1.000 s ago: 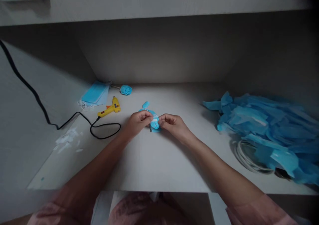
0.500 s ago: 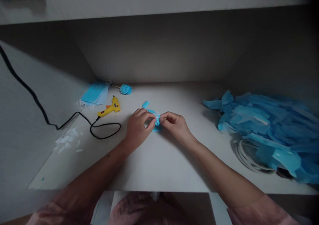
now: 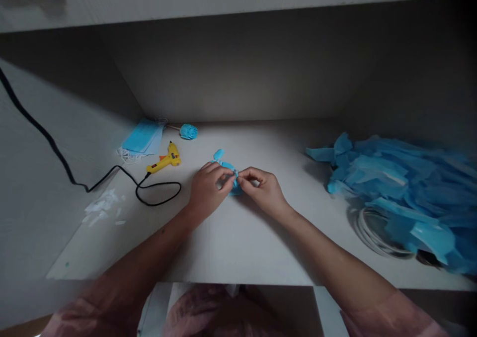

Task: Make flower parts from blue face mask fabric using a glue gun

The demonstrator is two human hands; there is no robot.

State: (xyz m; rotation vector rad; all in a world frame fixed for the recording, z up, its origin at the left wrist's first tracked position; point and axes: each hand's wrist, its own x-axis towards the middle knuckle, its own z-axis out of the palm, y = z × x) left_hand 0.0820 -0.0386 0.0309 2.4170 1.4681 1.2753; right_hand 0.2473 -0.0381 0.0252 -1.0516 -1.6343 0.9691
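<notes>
From my end, the step in hand looks like fine shaping: I have both hands working one small blue piece [image 3: 235, 182] at the centre of the table [image 3: 246, 247]. The left hand [image 3: 210, 188] is nearly closed, thumb and forefinger pinching it; the right hand [image 3: 263, 188] pinches from three o'clock, its other fingers curled. Fingers hide most of the piece, so I can't read its fold. I judge the next move calls for light, steady fingertip pressure. From the hands, a loose blue scrap [image 3: 218, 154] lies at eleven o'clock, the glue gun [image 3: 164, 161] between nine and ten, the blue pile [image 3: 406, 185] at three.
</notes>
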